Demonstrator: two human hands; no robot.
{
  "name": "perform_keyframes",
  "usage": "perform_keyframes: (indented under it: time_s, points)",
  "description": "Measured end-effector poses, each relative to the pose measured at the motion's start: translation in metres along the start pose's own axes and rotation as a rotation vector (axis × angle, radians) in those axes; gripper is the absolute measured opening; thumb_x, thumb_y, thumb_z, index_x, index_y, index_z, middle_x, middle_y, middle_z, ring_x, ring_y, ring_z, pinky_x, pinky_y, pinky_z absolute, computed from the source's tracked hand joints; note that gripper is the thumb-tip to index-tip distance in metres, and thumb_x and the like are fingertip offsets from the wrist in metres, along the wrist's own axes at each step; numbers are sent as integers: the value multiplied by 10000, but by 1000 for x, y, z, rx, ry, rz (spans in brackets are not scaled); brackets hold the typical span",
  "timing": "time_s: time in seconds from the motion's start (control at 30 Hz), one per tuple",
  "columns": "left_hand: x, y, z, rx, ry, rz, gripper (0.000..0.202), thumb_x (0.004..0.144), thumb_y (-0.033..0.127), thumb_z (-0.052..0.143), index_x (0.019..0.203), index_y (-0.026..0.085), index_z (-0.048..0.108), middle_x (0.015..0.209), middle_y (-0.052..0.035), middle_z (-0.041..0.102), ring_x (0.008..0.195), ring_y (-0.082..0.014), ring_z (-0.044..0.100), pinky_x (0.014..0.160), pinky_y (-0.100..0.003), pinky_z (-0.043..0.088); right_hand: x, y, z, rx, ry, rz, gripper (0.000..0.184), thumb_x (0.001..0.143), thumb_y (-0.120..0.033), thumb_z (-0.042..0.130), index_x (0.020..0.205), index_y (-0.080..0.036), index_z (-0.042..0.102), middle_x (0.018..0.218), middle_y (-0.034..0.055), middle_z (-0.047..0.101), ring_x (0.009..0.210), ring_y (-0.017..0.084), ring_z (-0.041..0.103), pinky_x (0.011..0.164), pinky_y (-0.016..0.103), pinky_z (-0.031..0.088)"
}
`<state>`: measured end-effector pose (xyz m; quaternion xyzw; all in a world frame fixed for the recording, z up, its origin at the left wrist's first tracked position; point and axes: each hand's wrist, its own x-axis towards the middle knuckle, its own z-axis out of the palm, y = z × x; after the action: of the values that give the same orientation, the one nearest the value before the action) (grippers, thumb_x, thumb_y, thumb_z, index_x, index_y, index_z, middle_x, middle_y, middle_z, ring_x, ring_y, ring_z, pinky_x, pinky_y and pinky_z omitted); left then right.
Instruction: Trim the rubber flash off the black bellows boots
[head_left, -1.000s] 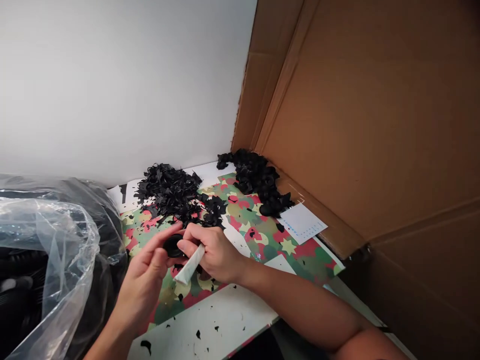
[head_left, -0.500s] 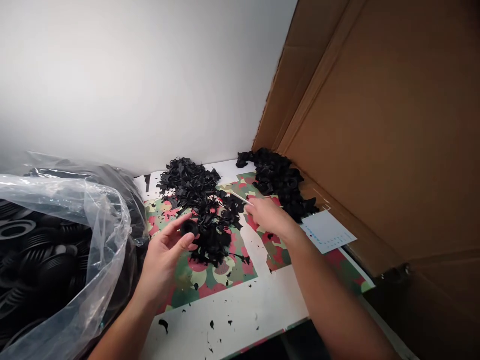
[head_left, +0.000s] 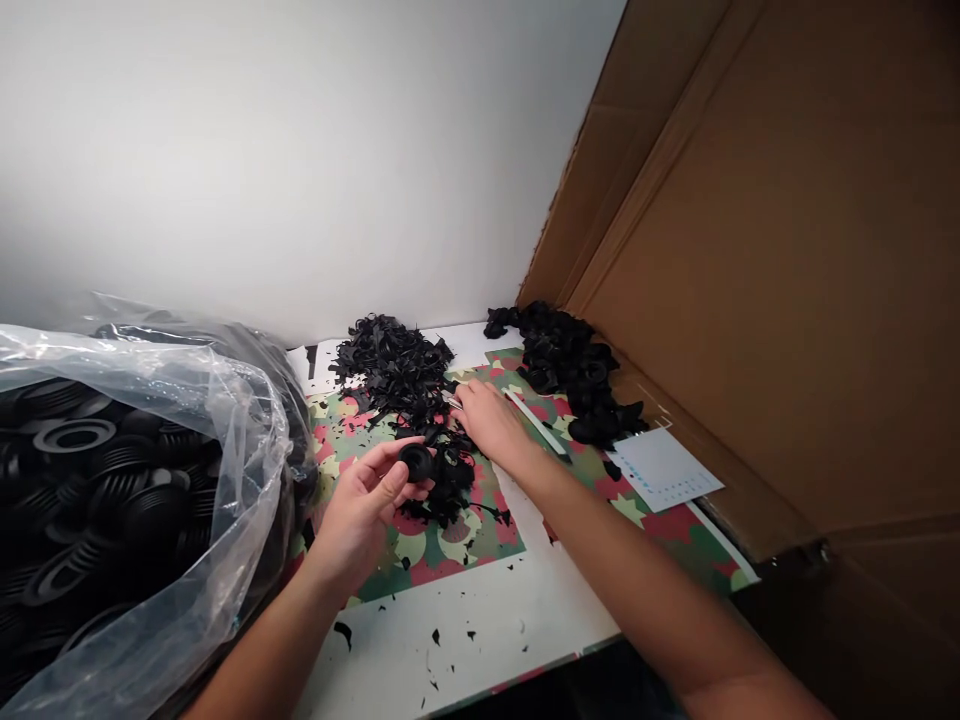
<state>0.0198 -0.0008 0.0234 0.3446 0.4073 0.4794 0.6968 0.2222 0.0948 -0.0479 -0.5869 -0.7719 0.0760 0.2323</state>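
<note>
My left hand is closed around a small round black rubber part with a ringed opening, gripping it between thumb and fingers above the black scraps. My right hand is at the right edge of the scrap pile, its fingers closed on a thin silvery tool; most of that tool is hidden, so its kind cannot be told. A white stick lies on the camouflage-patterned sheet, just right of my right hand.
At left stands a clear plastic bag full of ribbed black rubber parts. More black rubber pieces are heaped along the cardboard wall. Near them lies a white card with blue marks. Small scraps dot the front white sheet.
My right hand has let go of the white stick, which now lies on the sheet, and moved left to the silvery tool. My left hand still holds the black part. The view has shifted slightly.
</note>
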Motion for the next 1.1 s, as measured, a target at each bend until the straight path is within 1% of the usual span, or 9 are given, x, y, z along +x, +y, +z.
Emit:
perform_keyframes:
  time_s: [0.07,0.17,0.27,0.4,0.53,0.67,0.77,0.87,1.1]
  points:
    - [0,1,-1,-26,2,5,431,623,404,957,961,168,832,921,-77,777,719,-144,699,673,-212,575,1,5,5,-24,28,45,273,1017,-344,613,1256,-215,645,1313,102,641,1088,223,666,924,420,584]
    - [-2,0,-3,-70,-10,2,426,645,398,948,982,165,831,948,-80,776,749,-150,710,712,-218,592,0,9,-4,-61,89,121,109,965,-229,652,973,-158,735,1052,130,696,974,247,684,845,382,560]
    - [-5,-1,-4,-106,-33,2,423,684,412,924,1012,162,825,962,-84,777,807,-173,735,779,-240,608,-4,10,-21,-70,157,168,213,904,-240,682,706,-165,709,947,139,673,975,299,652,842,419,521]
    - [-7,-2,-3,-154,-27,-4,374,699,379,920,989,162,823,981,-79,788,833,-178,756,810,-244,619,-10,16,-36,168,304,169,294,886,-314,656,615,-199,665,913,98,683,923,270,645,851,408,516]
    - [-9,-2,-3,-179,-27,-30,363,708,364,915,999,169,821,1035,-92,802,887,-211,779,847,-270,628,-14,13,-40,408,392,139,333,957,-360,517,752,-199,724,1004,97,738,916,236,696,823,352,550]
    - [-10,1,-1,-161,-6,-24,406,671,311,940,1036,179,821,997,-94,819,924,-244,789,881,-304,627,-24,-9,-49,725,453,105,384,1010,-403,475,945,-183,783,873,73,751,791,206,693,763,329,568]
    - [-9,3,0,-129,41,1,422,634,283,960,1021,178,827,989,-95,827,922,-249,791,891,-320,626,-34,-31,-61,681,302,-14,386,1041,-402,472,1173,-198,772,769,15,664,590,138,577,619,275,531]
    - [-8,2,0,-114,77,30,425,600,294,976,983,179,834,970,-89,829,893,-233,792,883,-310,624,-44,-48,-70,586,174,-198,398,1056,-394,492,1364,-224,677,761,-2,574,635,133,566,604,258,527]
    - [-5,0,-4,-44,129,78,385,529,236,999,870,177,832,898,-63,825,812,-181,761,770,-236,606,-52,-57,-69,578,176,-381,299,1019,-256,593,1280,-257,739,803,22,663,686,139,641,606,254,564]
